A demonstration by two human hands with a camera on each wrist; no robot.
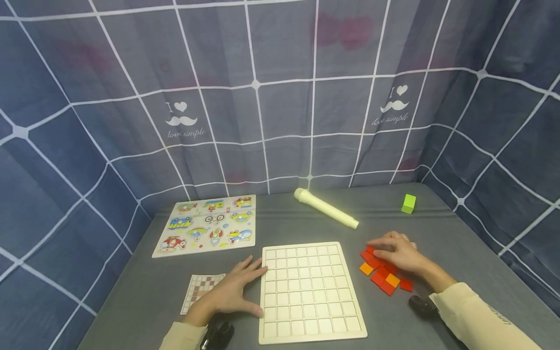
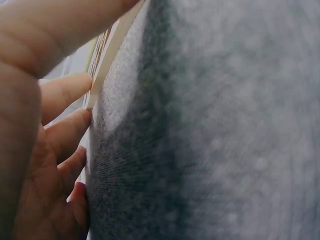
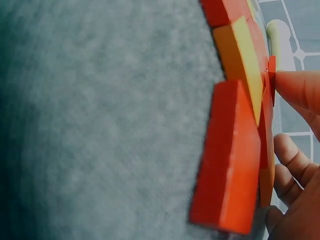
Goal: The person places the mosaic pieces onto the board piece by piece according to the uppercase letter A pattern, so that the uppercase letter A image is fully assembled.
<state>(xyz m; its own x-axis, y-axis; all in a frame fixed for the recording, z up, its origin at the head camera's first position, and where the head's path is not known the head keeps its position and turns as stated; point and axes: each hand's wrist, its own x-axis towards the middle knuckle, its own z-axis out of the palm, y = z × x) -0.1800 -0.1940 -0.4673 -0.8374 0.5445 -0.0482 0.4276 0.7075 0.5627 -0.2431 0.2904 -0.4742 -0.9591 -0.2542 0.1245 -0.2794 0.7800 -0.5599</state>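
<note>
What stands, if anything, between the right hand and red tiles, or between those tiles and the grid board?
Nothing visible separates the right hand from the red tiles; toward the grid board, only one orange tile lies alongside.

A pale gridded board (image 1: pixel 308 292) lies flat, left hand (image 1: pixel 234 288) touching its edge; red and orange tiles (image 1: pixel 378 278) sit jumbled to its right, under the right hand (image 1: pixel 400 253)

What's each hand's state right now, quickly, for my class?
Left hand: open, touching the grid board.
Right hand: touching a red tile; whether it grips cannot be told.
</note>
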